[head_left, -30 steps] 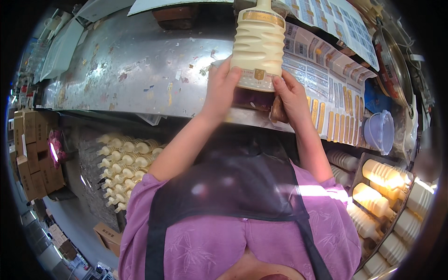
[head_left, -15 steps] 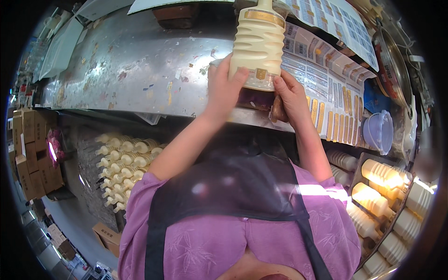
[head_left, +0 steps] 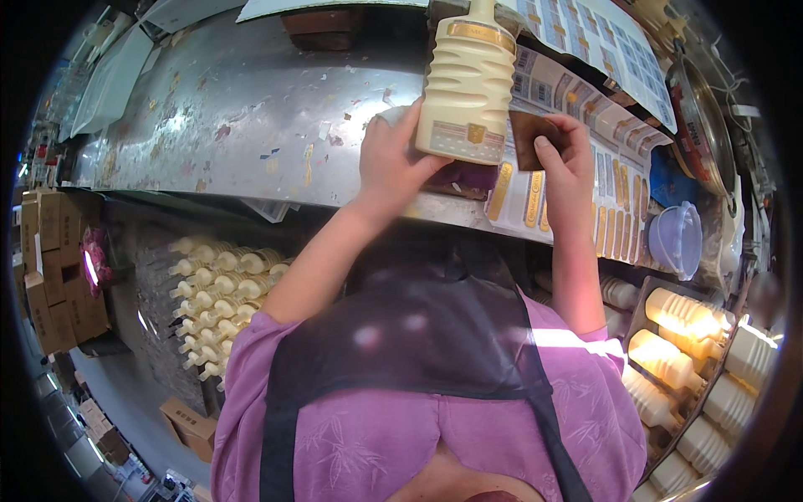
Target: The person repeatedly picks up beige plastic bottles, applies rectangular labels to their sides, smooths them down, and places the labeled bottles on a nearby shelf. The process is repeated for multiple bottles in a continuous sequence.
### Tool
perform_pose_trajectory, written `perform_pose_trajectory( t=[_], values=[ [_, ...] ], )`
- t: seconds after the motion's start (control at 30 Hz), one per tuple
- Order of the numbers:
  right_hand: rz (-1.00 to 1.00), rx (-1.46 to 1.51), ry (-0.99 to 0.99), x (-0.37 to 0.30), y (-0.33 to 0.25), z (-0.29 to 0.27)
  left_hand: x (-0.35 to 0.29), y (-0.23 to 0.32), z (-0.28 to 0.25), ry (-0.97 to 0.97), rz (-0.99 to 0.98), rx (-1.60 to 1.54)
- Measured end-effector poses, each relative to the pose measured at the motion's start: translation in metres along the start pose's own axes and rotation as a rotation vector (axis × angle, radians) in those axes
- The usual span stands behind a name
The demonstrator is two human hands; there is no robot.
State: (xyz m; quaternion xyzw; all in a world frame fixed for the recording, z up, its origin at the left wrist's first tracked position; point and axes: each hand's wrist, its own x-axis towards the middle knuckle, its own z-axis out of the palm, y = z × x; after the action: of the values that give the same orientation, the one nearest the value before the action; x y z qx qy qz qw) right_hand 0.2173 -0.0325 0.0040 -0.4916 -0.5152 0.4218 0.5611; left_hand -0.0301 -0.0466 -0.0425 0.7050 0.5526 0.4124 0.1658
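A cream ribbed plastic bottle (head_left: 468,92) lies on the bench with its neck away from me and its base toward me. It carries a gold label band near the shoulder and a decorated label at the base end. My left hand (head_left: 389,167) grips its left side, thumb by the base; something whitish shows behind the fingers. Just right of the bottle, my right hand (head_left: 570,163) pinches a flat, squarish brown piece (head_left: 527,138), apart from the bottle. Under the bottle's base shows a dark purple support (head_left: 465,179).
Sheets of gold and silver labels (head_left: 615,125) cover the bench's right side. A pale bucket (head_left: 677,238) hangs near its right corner. Several cream bottles stand on the floor at left (head_left: 222,293); others fill crates (head_left: 669,360) at right. Brown cartons (head_left: 58,259) are stacked far left.
My right hand has moved right, away from the bottle's base, raising the brown piece into fuller view. My left thumb has slid from the bottle's front down to its base edge.
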Motion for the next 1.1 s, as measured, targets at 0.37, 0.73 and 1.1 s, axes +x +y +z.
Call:
perform_pose_trajectory(
  t=[0.37,0.73,1.1],
  values=[
    [-0.937,-0.782,-0.076,-0.026,-0.048,0.030,0.007,0.025,-0.002,0.226,0.211,0.096],
    [-0.939,-0.884,-0.249,-0.035,-0.061,0.037,0.007,0.031,0.000,0.248,0.235,0.126],
    [-0.242,-0.406,-0.176,-0.030,-0.055,0.027,-0.004,0.008,0.003,0.171,0.077,0.010]
  ],
)
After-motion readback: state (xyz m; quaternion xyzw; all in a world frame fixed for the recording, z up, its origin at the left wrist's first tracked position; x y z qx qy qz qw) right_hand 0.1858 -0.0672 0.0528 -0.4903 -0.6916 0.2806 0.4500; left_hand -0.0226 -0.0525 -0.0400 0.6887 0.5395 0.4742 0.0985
